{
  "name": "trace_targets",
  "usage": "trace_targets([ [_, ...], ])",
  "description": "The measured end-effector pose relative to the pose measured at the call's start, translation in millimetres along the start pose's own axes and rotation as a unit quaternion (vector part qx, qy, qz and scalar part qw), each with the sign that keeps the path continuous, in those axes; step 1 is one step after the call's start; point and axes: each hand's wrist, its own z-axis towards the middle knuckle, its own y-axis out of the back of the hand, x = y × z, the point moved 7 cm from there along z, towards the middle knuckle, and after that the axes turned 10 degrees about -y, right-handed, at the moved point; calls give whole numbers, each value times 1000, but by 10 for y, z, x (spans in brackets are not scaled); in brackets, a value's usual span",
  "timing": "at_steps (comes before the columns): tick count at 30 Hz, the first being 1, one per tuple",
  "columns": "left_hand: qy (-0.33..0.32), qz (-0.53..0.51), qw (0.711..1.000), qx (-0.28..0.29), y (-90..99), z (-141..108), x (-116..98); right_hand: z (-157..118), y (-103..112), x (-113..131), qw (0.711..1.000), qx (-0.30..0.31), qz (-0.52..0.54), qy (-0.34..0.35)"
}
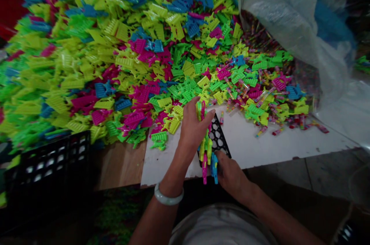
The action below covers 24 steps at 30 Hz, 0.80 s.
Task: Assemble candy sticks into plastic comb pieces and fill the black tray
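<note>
My left hand (193, 126) reaches over the far end of a black tray with round holes (220, 137). Its thumb and fingers curve around small green and pink plastic pieces (202, 109); the exact contact is partly hidden. Yellow-green plastic pieces (206, 145) lie in a row along the tray, and a pink one (205, 169) sticks out past its near edge. My right hand (232, 173) is closed at the near right corner of the tray, its fingers against a blue plastic piece (214, 168). Some of its fingertips are hidden.
A large heap of bright plastic pieces (115, 52) covers the back and left of the table. Small tubes with coloured contents (264, 96) lie at the right, beside a clear plastic bag (283, 2). A black crate (52, 164) stands at the left; white board (245, 141) covers the near tabletop.
</note>
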Motion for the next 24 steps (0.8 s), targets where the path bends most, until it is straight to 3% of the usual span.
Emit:
trace_targets([
  [2,4,2,1000,0,17,1,11,52,47,35,999,47,-10,12],
  [4,7,6,1000,0,35,0,24,180,306,11,999,38,-17,27],
  [6,6,7,1000,3,43,3,29,372,799,-125,994,-78,-76,25],
  [8,3,9,1000,6,39,12,25,548,1361,-340,947,-237,-215,-17],
  [10,5,14,1000,6,33,24,18,716,1730,-554,922,-282,-262,-41],
  [12,8,17,1000,4,35,26,10,828,1890,-679,907,-276,-316,-44],
  [14,11,15,1000,6,46,5,3,829,1877,-692,905,-263,-332,-33],
  [16,6,11,1000,15,62,-42,-11,735,1747,-645,922,-256,-287,-35],
  [20,0,10,1000,23,99,-145,-28,566,1242,-637,969,-181,-71,-149],
  [24,0,13,1000,21,96,-165,-27,638,701,-560,962,-62,172,-202],
])
